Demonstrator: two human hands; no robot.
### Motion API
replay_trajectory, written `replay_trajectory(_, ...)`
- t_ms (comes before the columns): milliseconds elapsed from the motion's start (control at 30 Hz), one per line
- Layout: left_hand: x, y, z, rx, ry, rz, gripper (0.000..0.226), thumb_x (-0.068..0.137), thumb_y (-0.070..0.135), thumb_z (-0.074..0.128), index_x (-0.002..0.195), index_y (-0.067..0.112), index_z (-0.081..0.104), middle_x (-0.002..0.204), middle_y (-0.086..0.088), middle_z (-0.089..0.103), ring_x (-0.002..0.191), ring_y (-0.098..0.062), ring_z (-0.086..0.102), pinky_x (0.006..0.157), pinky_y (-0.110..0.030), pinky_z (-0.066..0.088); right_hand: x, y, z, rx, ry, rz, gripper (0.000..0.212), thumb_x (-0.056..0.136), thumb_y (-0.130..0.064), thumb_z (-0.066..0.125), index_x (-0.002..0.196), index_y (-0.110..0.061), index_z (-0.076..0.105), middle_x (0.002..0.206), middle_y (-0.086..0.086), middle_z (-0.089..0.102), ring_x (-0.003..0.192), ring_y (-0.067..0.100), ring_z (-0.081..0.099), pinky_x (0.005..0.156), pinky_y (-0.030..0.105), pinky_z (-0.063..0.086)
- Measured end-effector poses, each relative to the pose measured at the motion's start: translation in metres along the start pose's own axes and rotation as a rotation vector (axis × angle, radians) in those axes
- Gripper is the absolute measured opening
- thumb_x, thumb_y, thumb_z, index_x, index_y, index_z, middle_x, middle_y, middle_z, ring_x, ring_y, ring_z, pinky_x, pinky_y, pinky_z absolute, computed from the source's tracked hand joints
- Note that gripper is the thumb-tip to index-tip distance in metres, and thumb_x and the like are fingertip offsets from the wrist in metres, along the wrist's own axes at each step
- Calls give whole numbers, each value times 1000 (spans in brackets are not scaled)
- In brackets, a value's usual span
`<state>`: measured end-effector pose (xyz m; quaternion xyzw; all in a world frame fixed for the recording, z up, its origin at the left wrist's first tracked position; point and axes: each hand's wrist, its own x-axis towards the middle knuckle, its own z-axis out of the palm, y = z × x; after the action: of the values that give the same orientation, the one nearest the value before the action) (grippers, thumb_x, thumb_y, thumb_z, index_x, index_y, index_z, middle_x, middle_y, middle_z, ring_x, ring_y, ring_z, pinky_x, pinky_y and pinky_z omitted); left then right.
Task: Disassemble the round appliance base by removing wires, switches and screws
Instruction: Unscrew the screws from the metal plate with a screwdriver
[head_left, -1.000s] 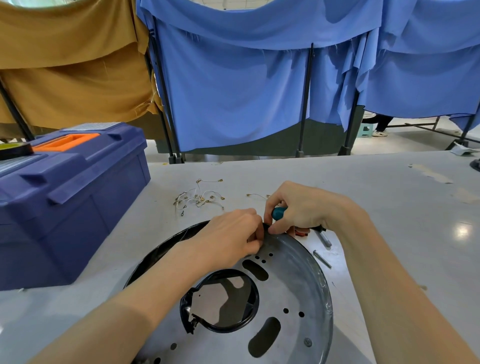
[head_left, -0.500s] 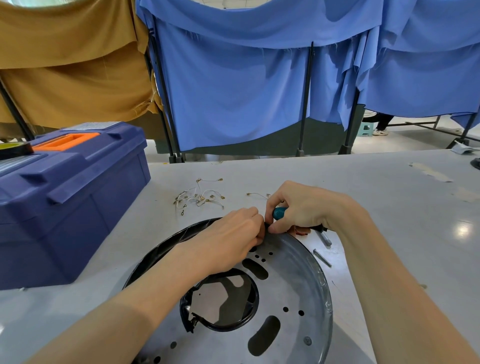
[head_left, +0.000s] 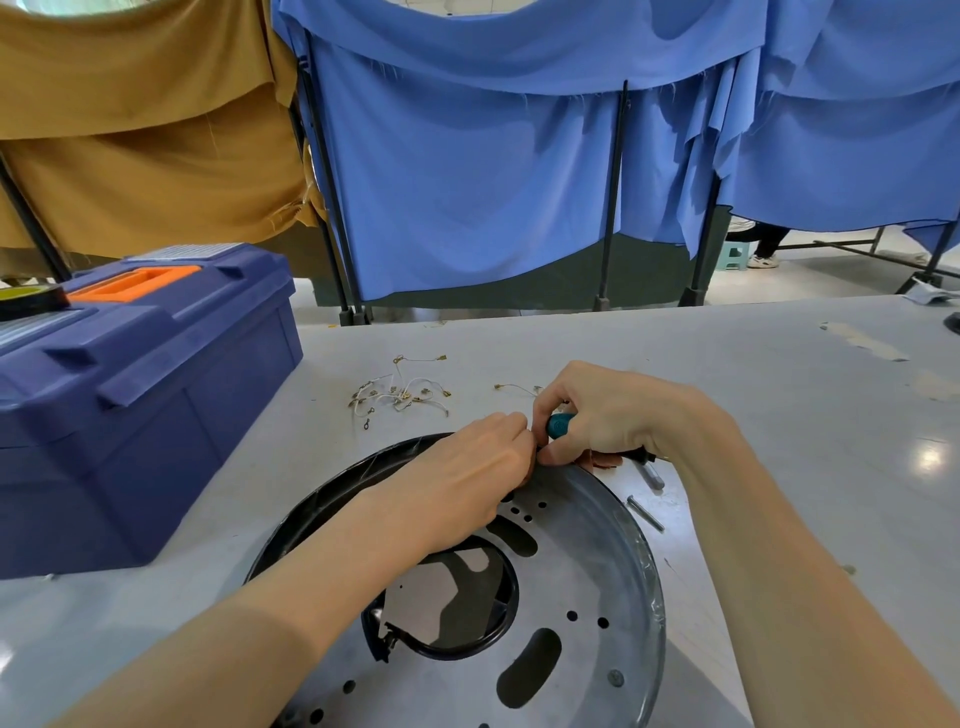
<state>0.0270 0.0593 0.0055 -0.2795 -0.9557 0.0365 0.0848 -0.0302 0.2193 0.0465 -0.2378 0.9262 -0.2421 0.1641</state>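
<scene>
Little had moved: both hands stayed at the far rim of the round base (head_left: 587, 571), which lay flat on the table (head_left: 779, 395). The right hand (head_left: 608, 410) gripped a teal-handled screwdriver (head_left: 560, 426). The left hand (head_left: 467, 478) touched it, fingers curled at the rim; whether they held anything could not be told. Loose wires (head_left: 400, 395) lay beyond the base.

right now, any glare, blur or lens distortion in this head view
Head view: glare spot on the table at far right; wide-angle lens splays the curtain poles outward; left hand, right hand, screwdriver and round base look sharp.
</scene>
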Motion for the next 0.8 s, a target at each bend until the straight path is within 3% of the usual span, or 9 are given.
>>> replay_trajectory(100,1,-1,-1,16,23,10,20,93,-1,48,108,12,49,106,-4,43,82,-11,28,75,-23,25,1,0,0,0,-3,13,6,82,-17,75,84,-19,71,98,24,70,72,28,54,79,52,55)
replay_trajectory(233,2,-3,-3,0,43,3,13,95,3,49,104,12,49,102,-2,43,82,-9,28,76,-23,27,2,0,0,30,-7,20,5,82,-15,75,84,-17,71,97,27,69,67,28,52,64,40,49)
replay_trajectory(433,2,-5,-4,-3,83,-20,19,94,0,50,109,12,51,108,-1,45,94,-14,40,86,-31,35,1,0,0,60,-13,25,6,82,-14,75,81,-17,70,97,31,68,64,29,46,61,38,42)
replay_trajectory(533,2,-5,-6,-28,116,-36,20,92,-1,51,107,13,51,106,0,44,89,-12,35,84,-28,34,2,0,0,50,-11,12,9,81,-16,76,78,-19,68,97,29,68,64,28,48,61,37,44)
replay_trajectory(667,0,-9,-11,-96,212,-40,16,93,-1,52,102,12,50,97,4,38,84,-11,32,77,-22,27,3,1,-2,13,-1,-14,12,80,-26,78,75,-26,68,87,16,72,59,17,58,61,30,49)
replay_trajectory(800,0,-15,-16,-234,308,-121,18,92,-4,53,95,14,51,96,4,43,85,-11,39,77,-23,35,-1,1,-5,67,66,-54,25,73,-43,81,82,-22,73,79,0,71,58,10,66,67,28,55)
